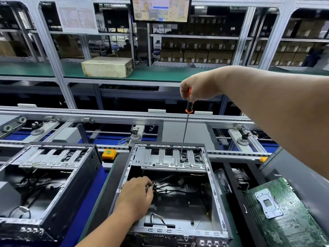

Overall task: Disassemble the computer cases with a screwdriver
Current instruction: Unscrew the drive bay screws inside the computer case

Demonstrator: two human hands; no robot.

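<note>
- Right hand (pixel 199 90) raised high, fingers curled round orange-black screwdriver (pixel 186 125) handle; long shaft near vertical, tip down on the drive-bay bracket (pixel 173 160), probably seated on a screw there, too small to confirm.
- High grip likely for straight downward pressure on the tip.
- Left hand (pixel 137 196) inside middle computer case (pixel 170 191), fingers curled at a bundle of cables (pixel 160 188), seemingly pinching a connector; likely holding wires clear, or steadying the case.
- Middle case open-topped, on the bench directly below the head camera.
- Second open case (pixel 48 177) to the left, apart.
- Green motherboard (pixel 284 213) lying at right, beside a dark panel.
- Conveyor line (pixel 124 118) behind cases; aluminium racking, stacked cartons, beige box (pixel 107 66) on green shelf, monitor (pixel 161 8) overhead.
</note>
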